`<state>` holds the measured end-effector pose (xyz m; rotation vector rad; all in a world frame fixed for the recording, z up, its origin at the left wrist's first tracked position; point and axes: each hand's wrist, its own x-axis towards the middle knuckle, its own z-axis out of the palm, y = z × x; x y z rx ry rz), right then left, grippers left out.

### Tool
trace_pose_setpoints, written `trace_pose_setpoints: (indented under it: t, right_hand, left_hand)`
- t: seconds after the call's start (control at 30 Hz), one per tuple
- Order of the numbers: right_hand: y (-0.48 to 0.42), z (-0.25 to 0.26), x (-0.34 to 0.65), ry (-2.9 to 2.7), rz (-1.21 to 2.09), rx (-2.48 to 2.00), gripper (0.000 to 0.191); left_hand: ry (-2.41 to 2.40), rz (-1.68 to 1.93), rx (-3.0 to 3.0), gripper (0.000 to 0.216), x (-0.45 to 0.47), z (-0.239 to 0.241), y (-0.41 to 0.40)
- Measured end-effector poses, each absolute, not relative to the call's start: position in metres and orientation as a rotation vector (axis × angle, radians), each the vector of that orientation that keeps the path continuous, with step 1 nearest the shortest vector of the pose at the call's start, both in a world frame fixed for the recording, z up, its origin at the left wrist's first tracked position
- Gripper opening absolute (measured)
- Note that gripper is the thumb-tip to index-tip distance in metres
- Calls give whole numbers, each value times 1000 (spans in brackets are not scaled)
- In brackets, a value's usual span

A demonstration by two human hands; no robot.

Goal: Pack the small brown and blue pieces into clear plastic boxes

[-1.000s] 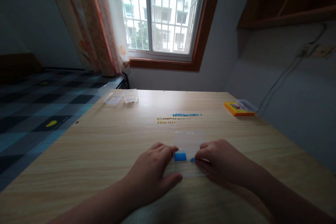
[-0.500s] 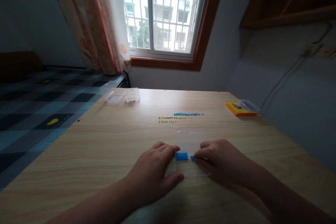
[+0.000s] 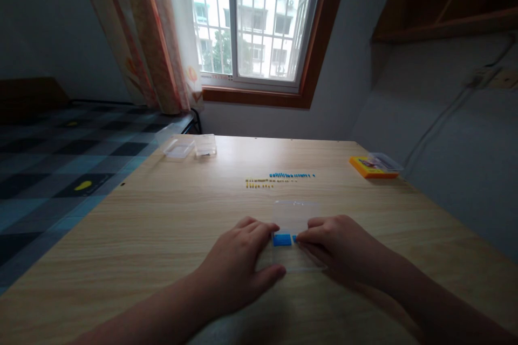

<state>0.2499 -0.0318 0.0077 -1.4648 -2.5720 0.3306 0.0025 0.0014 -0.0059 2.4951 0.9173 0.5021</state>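
Observation:
A shallow clear plastic tray (image 3: 297, 259) lies on the table in front of me. Inside it, near the left side, is a flat ribbed blue block (image 3: 282, 240) made of thin strips side by side. My left hand (image 3: 245, 250) rests at the tray's left edge, with thumb and index finger spread apart and touching it. Just right of the blue block, my right hand (image 3: 334, 240) pinches a small blue piece (image 3: 295, 239) between closed fingertips. Most of that piece is hidden by the fingers.
Beyond the tray lie rows of tiny blue pieces (image 3: 291, 175) and yellow pieces (image 3: 259, 185) on the wooden table (image 3: 162, 226). Clear plastic boxes (image 3: 205, 145) stand at the far left, and a yellow-orange box (image 3: 374, 167) sits at the right edge. A bed (image 3: 73, 156) adjoins the left side.
My right hand has brought the small blue piece slightly left, closer to the blue block. My left hand keeps its place on the tray's edge.

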Motion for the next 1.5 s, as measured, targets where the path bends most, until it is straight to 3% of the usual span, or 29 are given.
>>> trace_pose_setpoints:
  t: [1.27,1.5]
  right_hand:
    - [-29,-1,244,-2534,275,-1492,24]
    - [-42,22,249,-2486,251,-1486,24]
  left_hand:
    - [932,503,2495,49,3,-7,1]
    - [948,501,2481,52,2,-5,1]
